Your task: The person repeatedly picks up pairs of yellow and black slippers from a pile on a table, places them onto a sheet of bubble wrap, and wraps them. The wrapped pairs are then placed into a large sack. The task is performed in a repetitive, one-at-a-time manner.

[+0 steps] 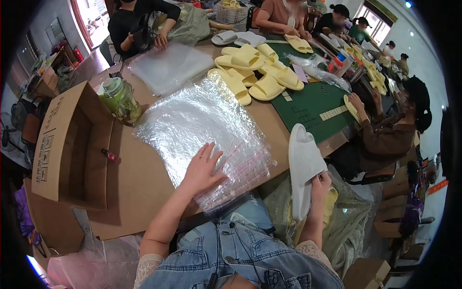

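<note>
left hand (201, 169) flat with open grip on clear plastic bags (202, 120), right hand (320, 187) grip holding white slipper (303, 164)

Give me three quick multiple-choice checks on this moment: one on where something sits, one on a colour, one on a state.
1. Where does the left hand rest?
A. On the stack of clear plastic bags
B. Inside the cardboard box
C. On the green mat

2. What colour is the pair of slippers in the right hand?
A. Yellow
B. White
C. Green

3. How does the cardboard box stand?
A. Taped shut
B. Flattened
C. Open, flaps spread

Answers:
1. A, the palm lies flat on the bags at the near table edge.
2. B, the held slippers are white, while those piled on the table farther off are yellow.
3. C, its flaps are spread and the inside shows.
</note>
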Available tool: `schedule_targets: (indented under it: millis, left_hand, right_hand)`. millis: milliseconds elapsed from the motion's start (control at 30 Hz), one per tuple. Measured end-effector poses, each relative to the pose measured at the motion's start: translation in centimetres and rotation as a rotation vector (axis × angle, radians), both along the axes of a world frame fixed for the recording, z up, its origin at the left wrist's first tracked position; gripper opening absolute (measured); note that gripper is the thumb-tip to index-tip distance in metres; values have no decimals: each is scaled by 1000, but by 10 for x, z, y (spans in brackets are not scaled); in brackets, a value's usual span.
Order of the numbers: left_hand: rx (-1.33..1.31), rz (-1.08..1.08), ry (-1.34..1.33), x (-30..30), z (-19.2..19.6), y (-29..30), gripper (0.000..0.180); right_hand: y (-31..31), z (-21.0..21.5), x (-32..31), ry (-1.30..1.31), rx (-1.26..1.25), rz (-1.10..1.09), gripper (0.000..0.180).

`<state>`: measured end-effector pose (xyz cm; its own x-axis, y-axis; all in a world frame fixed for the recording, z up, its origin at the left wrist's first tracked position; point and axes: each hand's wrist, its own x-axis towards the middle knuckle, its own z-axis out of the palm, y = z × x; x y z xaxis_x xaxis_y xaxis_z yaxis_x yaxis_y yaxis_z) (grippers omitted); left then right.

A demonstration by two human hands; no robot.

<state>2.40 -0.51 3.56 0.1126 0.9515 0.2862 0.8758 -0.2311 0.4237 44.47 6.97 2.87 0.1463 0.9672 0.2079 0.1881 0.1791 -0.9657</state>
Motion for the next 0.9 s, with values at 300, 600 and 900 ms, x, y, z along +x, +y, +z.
schedule_targets:
  millis: [300, 600, 900]
  left_hand:
    - [147, 36, 23, 9, -24, 7, 43]
    - [-71, 95, -110, 10, 2, 4, 58]
    - [10, 36, 58, 26, -23, -1, 58]
  right_hand:
    - [-25, 16, -55, -42, 134, 152, 25]
    - [-31, 17, -53, -213, 151, 150, 29]
    - [-35, 16, -49, -307, 123, 146, 26]
